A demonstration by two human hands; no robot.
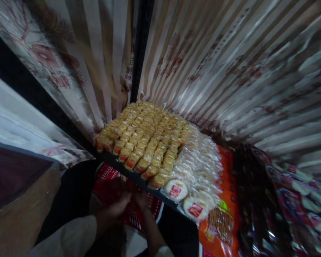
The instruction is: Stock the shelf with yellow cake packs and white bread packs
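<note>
Below the shelf's front edge, my left hand (123, 202) and my right hand (141, 200) are close together over a red plastic basket (107, 178) with slotted sides. Shadow and blur obscure my fingers, and I cannot make out whether anything is between them. Above them, the shelf (117, 165) carries tight rows of clear-wrapped yellow pastries (147, 134). Beside those lie white round cakes (176, 190) in clear wrappers with red labels, stacked in rows running back.
Right of the cakes are orange snack packets (219, 228), dark shiny packets (259, 203) and colourful packets (296, 200). Pleated printed curtains (203, 64) hang behind the shelf. A dark upright post (140, 50) stands at the back corner, with tan floor (24, 214) at lower left.
</note>
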